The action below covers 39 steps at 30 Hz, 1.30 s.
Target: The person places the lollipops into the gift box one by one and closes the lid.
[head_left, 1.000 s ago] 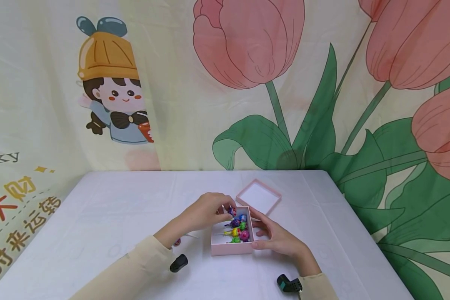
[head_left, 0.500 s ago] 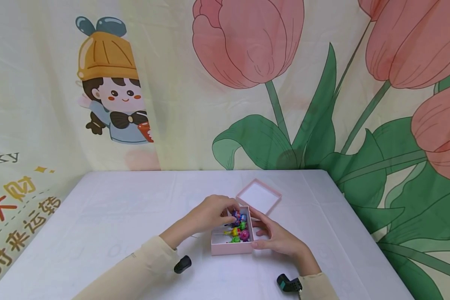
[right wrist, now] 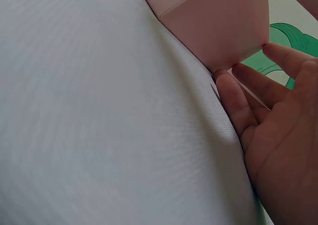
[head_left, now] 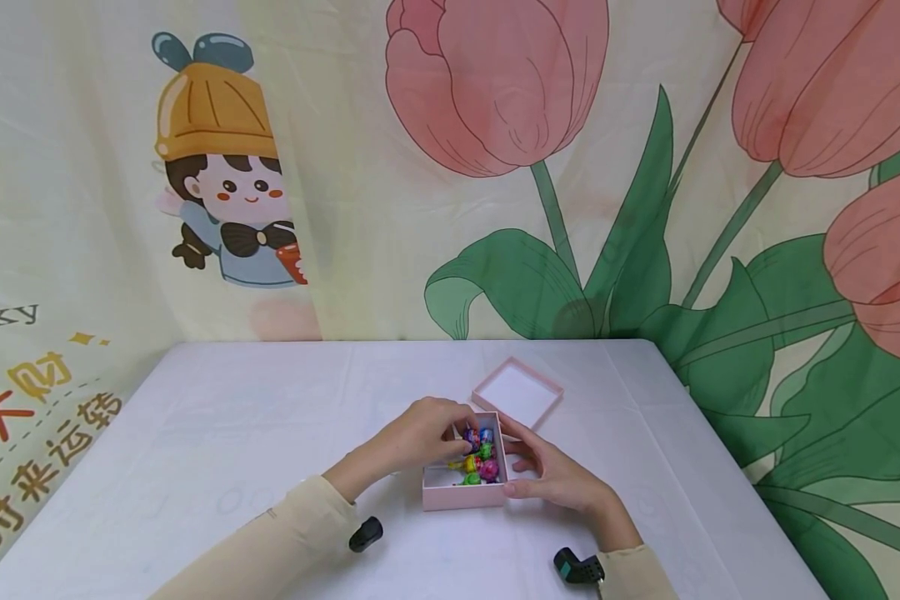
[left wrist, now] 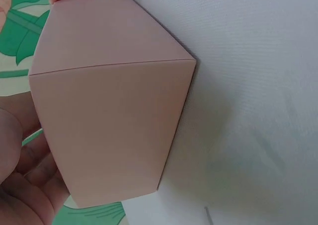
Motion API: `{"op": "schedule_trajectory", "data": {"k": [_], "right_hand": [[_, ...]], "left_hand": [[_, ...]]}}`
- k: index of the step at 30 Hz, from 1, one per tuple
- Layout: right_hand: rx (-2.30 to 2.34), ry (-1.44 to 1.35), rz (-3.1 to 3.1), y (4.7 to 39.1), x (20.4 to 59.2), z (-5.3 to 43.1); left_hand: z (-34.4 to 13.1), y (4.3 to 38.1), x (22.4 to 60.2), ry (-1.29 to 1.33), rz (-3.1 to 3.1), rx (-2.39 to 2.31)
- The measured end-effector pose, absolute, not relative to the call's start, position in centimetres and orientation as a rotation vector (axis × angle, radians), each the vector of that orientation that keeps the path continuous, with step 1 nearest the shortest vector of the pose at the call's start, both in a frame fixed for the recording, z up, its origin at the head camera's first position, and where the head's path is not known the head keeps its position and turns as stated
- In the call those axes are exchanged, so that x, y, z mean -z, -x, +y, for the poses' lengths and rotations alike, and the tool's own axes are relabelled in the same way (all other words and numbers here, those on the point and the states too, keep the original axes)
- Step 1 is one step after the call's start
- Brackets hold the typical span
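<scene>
The white table (head_left: 270,417) carries a pink box (head_left: 462,498) well in from its far edge, the lid (head_left: 518,392) beyond. The right hand (head_left: 553,473), fingers spread, touches the box's right side; the left hand (head_left: 425,433) bends over lollipops (head_left: 488,470) inside, its grip unclear.

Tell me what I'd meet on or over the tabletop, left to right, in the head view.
Left sleeve, left hand, box with candies in it, lid, right hand, right sleeve.
</scene>
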State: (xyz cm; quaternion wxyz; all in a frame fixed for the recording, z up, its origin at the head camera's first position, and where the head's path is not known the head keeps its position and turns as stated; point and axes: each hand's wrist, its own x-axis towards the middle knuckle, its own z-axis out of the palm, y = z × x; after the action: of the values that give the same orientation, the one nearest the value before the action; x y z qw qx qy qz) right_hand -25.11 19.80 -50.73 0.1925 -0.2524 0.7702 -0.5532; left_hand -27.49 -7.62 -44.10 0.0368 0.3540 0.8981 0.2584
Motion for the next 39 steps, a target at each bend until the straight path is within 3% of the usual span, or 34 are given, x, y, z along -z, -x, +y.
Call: {"op": "schedule_trajectory", "data": {"k": [39], "right_hand": [[1.542, 0.701, 2.179, 25.0, 50.8, 19.7]], "left_hand": [[-7.4, 27.7, 45.2, -1.095, 2.769, -0.723]]}}
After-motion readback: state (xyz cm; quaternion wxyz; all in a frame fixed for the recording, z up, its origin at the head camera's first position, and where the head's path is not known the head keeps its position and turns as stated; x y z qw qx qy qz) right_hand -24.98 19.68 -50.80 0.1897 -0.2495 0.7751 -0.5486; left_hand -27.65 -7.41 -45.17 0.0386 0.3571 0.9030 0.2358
